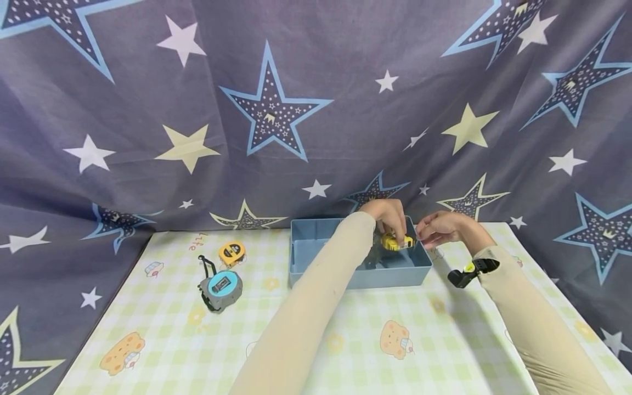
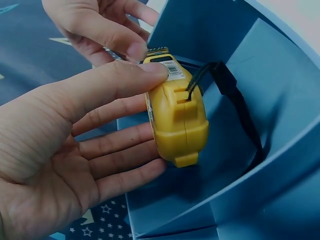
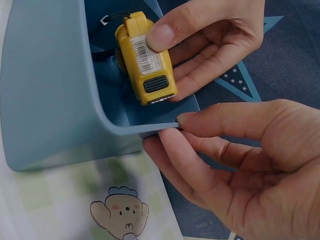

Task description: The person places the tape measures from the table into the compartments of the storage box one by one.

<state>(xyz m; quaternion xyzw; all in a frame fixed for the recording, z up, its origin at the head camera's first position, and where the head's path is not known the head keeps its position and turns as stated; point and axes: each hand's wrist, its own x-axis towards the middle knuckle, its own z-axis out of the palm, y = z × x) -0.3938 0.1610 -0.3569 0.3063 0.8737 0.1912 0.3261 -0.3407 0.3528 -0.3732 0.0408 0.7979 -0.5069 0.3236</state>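
Note:
My left hand (image 1: 388, 213) holds a yellow tape measure (image 1: 395, 242) at the right part of the blue-grey plastic box (image 1: 340, 280). In the left wrist view its thumb lies on the barcode label side of the tape measure (image 2: 181, 120), the other fingers behind. A black wrist strap (image 2: 242, 107) trails from the case down into the box. At the box's right end, my right hand (image 1: 441, 227) pinches the rim. In the right wrist view, the thumb and fingers of my right hand (image 3: 250, 155) lie on either side of the box wall (image 3: 145, 129).
On the left of the table stand a small yellow tape measure (image 1: 232, 253) and a larger grey and blue tape measure (image 1: 222, 291) with a black strap. A checked tablecloth (image 1: 173, 351) covers the table. Behind the box hangs a star-patterned curtain (image 1: 345, 137).

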